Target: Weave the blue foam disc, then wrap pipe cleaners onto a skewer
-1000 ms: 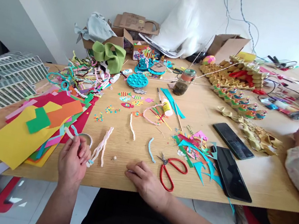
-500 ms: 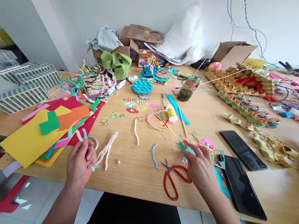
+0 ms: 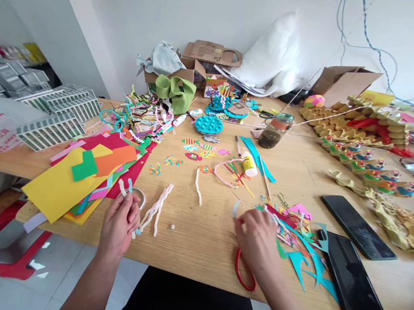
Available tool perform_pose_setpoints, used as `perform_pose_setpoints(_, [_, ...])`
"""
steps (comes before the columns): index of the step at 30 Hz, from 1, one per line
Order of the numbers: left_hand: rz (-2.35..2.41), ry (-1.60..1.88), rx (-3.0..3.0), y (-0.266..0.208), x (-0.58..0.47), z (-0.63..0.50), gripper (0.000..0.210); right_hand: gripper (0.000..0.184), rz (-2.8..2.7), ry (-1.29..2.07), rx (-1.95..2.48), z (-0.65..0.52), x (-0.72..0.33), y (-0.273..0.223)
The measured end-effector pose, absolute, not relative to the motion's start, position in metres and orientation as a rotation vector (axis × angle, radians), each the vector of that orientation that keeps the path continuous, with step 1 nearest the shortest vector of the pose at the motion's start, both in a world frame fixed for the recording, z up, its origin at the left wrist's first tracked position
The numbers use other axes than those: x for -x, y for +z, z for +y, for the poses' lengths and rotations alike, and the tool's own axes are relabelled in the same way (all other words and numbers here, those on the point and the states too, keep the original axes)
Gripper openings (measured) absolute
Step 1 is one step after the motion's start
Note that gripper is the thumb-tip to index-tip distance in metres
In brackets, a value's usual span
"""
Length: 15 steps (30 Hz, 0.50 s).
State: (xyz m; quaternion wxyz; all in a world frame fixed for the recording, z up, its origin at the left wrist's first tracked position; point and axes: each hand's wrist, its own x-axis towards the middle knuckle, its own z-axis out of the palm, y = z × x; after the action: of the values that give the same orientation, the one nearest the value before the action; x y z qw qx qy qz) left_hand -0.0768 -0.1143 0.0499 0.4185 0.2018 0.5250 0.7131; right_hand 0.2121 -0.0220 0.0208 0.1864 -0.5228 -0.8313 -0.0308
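My left hand point(image 3: 121, 220) is closed over the table's near edge, pinching a short white and light blue cord point(image 3: 126, 187). Just right of it lie twisted pale pink and white cords point(image 3: 157, 208), with a roll of tape point(image 3: 139, 196) behind. My right hand point(image 3: 258, 239) is closed with its fingertips on a short light blue cord point(image 3: 236, 208), which stands up blurred from the pinch. Beneath that hand are red-handled scissors point(image 3: 241, 274), their blades hidden. Another white cord point(image 3: 198, 188) lies flat on the wood between the hands.
Coloured paper sheets point(image 3: 61, 185) are stacked at left. Paper scraps point(image 3: 301, 246) and two black phone-like slabs point(image 3: 357, 280) lie at right. Paper fish point(image 3: 193, 157), a glue bottle point(image 3: 249, 164) and a glass jar point(image 3: 275, 131) stand or lie farther back. Egg trays point(image 3: 341, 122) are at back right.
My right hand has moved left from the paper scraps to above the scissors, and has taken up the light blue cord from the table. My left hand keeps its hold. The view has shifted left.
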Motion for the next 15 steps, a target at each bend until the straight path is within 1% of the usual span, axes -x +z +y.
perform_pose_setpoints(4, [1.442, 1.674, -0.539, 0.043, 0.085, -0.116, 0.027, 0.022, -2.265, -0.408, 1.718, -0.01, -0.265, 0.027])
perform_pose_setpoints(6, [1.495, 1.607, -0.553, 0.04, 0.088, -0.114, 0.029, 0.02, -2.271, -0.423, 1.693, -0.012, -0.265, 0.03])
perform_pose_setpoints(7, [1.507, 1.583, -0.555, 0.04, 0.089, -0.113, 0.029, 0.02, -2.277, -0.364, 1.618, -0.015, -0.255, 0.032])
perform_pose_setpoints(8, [1.509, 1.571, -0.553, 0.04, 0.089, -0.112, 0.029, 0.019, -2.305, -0.235, 1.487, -0.02, -0.238, 0.034])
perform_pose_setpoints(10, [1.491, 1.554, -0.545, 0.043, 0.088, -0.11, 0.028, 0.02, -2.398, 0.124, 1.219, -0.034, -0.193, 0.036])
perform_pose_setpoints(12, [1.464, 1.524, -0.55, 0.047, 0.087, -0.109, 0.028, 0.019, -2.538, 0.37, 1.004, -0.047, -0.144, 0.035])
perform_pose_setpoints(13, [1.45, 1.502, -0.561, 0.049, 0.086, -0.109, 0.028, 0.017, -2.605, 0.409, 0.952, -0.052, -0.122, 0.033])
perform_pose_setpoints(15, [1.426, 1.452, -0.581, 0.051, 0.086, -0.111, 0.029, 0.008, -2.679, 0.356, 0.936, -0.06, -0.092, 0.027])
